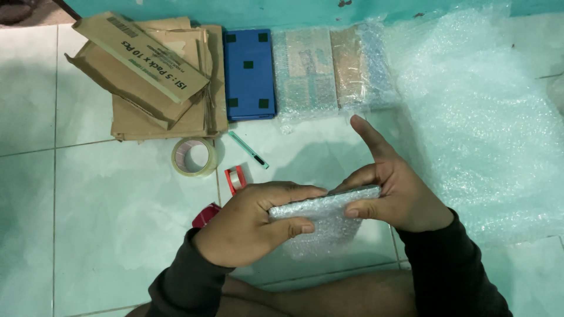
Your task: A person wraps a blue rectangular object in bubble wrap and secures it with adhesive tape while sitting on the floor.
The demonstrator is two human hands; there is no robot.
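A flat item wrapped in bubble wrap is held edge-up over the tiled floor, just in front of my knees. My left hand grips its left end, thumb below and fingers over the top edge. My right hand grips its right end, with the index finger stretched out and pointing away. Loose bubble wrap hangs down beneath the item.
Flattened cardboard boxes lie at the back left beside a blue flat box and two bubble-wrapped parcels. A clear tape roll, a green cutter and a red tape dispenser lie nearby. A large bubble wrap sheet covers the right.
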